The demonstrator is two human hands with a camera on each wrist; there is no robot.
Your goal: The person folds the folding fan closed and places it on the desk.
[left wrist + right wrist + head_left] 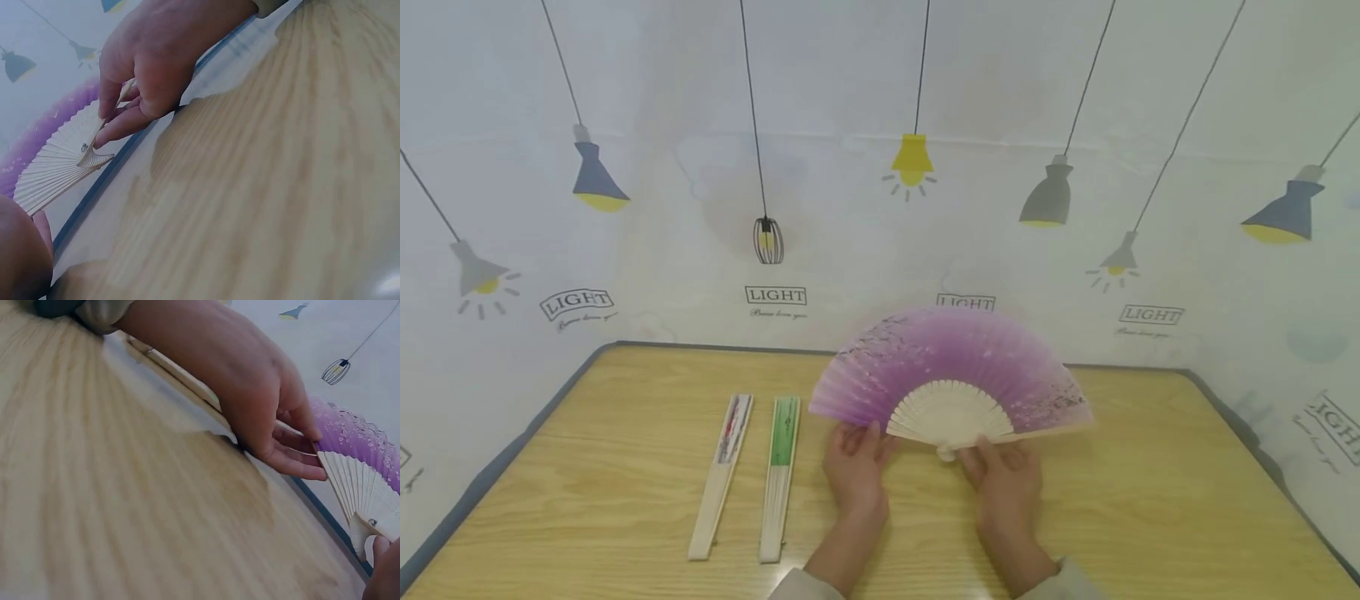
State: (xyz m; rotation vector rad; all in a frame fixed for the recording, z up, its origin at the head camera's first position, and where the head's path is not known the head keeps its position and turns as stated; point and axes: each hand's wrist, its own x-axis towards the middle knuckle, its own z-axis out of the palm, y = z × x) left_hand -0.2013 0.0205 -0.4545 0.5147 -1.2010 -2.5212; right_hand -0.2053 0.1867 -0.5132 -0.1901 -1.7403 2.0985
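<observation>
A purple folding fan (955,350) with blossom print and pale slatted ribs is spread wide, held up above the table. My left hand (856,471) pinches its left outer rib near where the purple leaf begins. On the other side, my right hand (1009,483) grips the right outer rib close to the pivot. The right wrist view shows the left hand (269,412) with thumb and fingers on the fan's edge (353,481). In the left wrist view the right hand (156,69) holds the rib beside the rivet.
Left of the hands lie two folded fans on the wooden table (625,467): one with a white patterned leaf (721,479), one with a green leaf (780,479). Behind stands a pale backdrop (835,183) printed with hanging lamps, meeting the table's dark back edge.
</observation>
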